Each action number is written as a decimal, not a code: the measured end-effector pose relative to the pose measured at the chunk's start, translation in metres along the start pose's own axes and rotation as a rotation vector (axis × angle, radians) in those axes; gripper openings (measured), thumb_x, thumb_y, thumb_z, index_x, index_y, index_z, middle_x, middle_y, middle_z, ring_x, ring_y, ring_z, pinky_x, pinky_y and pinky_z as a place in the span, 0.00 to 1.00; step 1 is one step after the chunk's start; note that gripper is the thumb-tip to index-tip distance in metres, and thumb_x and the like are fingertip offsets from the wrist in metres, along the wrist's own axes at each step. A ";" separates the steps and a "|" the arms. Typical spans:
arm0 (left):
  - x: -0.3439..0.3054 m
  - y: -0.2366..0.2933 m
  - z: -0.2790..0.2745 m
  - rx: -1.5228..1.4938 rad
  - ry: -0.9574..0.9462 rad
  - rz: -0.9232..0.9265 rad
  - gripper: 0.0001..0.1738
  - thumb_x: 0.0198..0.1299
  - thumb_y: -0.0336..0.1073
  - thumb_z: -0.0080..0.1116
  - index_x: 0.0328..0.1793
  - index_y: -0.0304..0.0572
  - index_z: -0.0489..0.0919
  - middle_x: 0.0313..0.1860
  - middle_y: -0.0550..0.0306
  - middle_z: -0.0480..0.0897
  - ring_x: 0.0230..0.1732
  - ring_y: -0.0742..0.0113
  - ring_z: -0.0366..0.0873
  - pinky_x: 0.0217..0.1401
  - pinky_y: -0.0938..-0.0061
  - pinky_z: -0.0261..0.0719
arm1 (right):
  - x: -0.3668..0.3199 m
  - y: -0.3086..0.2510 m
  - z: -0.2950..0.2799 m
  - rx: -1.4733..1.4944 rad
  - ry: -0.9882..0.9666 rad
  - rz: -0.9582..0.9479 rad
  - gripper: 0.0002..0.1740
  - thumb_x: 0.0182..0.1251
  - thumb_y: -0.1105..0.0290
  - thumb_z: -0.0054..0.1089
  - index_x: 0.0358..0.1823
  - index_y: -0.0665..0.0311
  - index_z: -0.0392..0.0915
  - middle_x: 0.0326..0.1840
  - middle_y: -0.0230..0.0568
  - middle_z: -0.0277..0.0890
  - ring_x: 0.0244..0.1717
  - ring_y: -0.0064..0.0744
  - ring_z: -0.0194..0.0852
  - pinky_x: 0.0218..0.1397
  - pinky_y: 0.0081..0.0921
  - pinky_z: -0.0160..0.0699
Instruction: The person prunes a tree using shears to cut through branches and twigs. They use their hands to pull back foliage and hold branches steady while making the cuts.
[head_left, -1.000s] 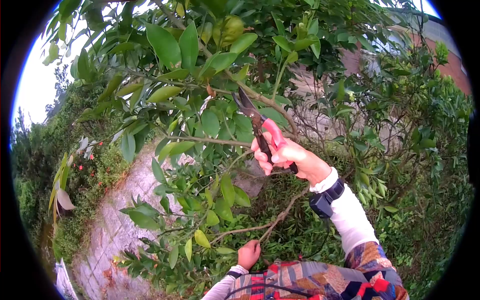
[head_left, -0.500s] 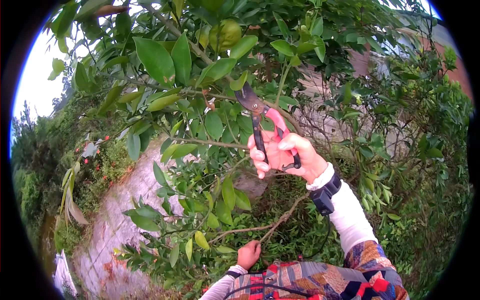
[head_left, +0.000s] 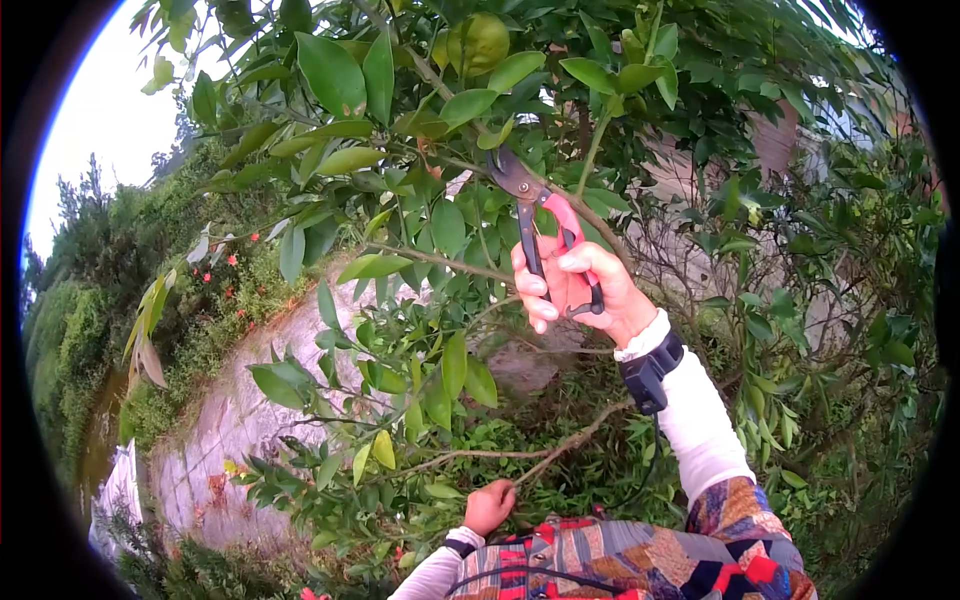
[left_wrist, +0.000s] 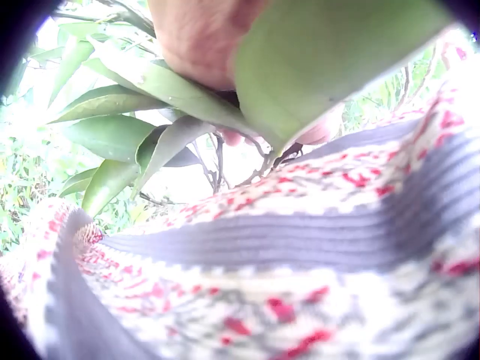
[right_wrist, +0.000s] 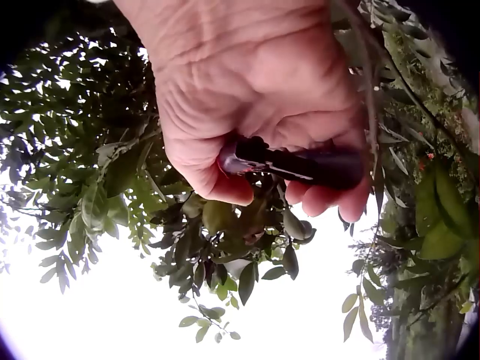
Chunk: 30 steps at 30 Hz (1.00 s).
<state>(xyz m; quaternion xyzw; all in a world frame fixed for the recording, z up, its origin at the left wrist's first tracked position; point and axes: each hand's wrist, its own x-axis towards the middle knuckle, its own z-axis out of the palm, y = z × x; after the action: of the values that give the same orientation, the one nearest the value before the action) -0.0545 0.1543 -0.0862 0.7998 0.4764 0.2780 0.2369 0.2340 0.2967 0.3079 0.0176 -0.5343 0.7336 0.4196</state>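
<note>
Pruning shears (head_left: 516, 180) with dark blades and one red handle are held in my right hand (head_left: 590, 285), raised at the middle of the head view. Fingers and thumb wrap the two handles, which stand apart. The blades point up among the leaves and overlap a branch (head_left: 605, 205), their tips partly behind a leaf. In the right wrist view, the dark handle end (right_wrist: 300, 165) lies across the palm. Low in front of the body, my left hand (head_left: 488, 506) grips a thin branch (head_left: 570, 442); leaves hide part of these fingers in the left wrist view.
A round green fruit (head_left: 478, 45) hangs above the shears among broad leaves. Another leafy branch (head_left: 440, 262) crosses left of the right hand. Pale paving (head_left: 240, 430) lies below on the left, with bushes and red flowers beyond. Dense twigs fill the right side.
The shears have turned in my right hand, and their blades now reach into the leaves by the branch. The head view has shifted a little. My left hand stays on its branch.
</note>
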 end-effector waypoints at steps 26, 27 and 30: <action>-0.004 0.009 -0.001 -0.002 0.036 0.019 0.11 0.66 0.40 0.64 0.48 0.44 0.87 0.37 0.44 0.88 0.38 0.43 0.88 0.42 0.55 0.86 | 0.014 0.007 0.001 0.099 -0.049 -0.029 0.20 0.73 0.57 0.52 0.55 0.65 0.73 0.34 0.32 0.69 0.22 0.27 0.72 0.33 0.33 0.83; -0.005 0.014 -0.003 0.009 0.027 0.001 0.11 0.66 0.40 0.64 0.47 0.44 0.87 0.37 0.45 0.88 0.38 0.43 0.88 0.42 0.55 0.86 | 0.014 0.011 0.000 0.086 -0.054 -0.043 0.18 0.75 0.57 0.53 0.53 0.65 0.73 0.30 0.30 0.68 0.18 0.27 0.72 0.28 0.33 0.83; -0.003 0.016 -0.003 0.016 0.022 -0.018 0.11 0.66 0.40 0.64 0.47 0.43 0.87 0.37 0.45 0.88 0.38 0.43 0.88 0.42 0.55 0.86 | 0.002 0.010 0.001 0.019 0.023 -0.013 0.15 0.76 0.59 0.54 0.50 0.64 0.72 0.26 0.29 0.67 0.15 0.27 0.71 0.24 0.32 0.82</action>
<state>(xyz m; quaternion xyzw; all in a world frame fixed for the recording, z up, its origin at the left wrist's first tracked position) -0.0473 0.1447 -0.0746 0.7943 0.4882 0.2810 0.2277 0.2260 0.2970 0.3019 0.0165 -0.5222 0.7361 0.4304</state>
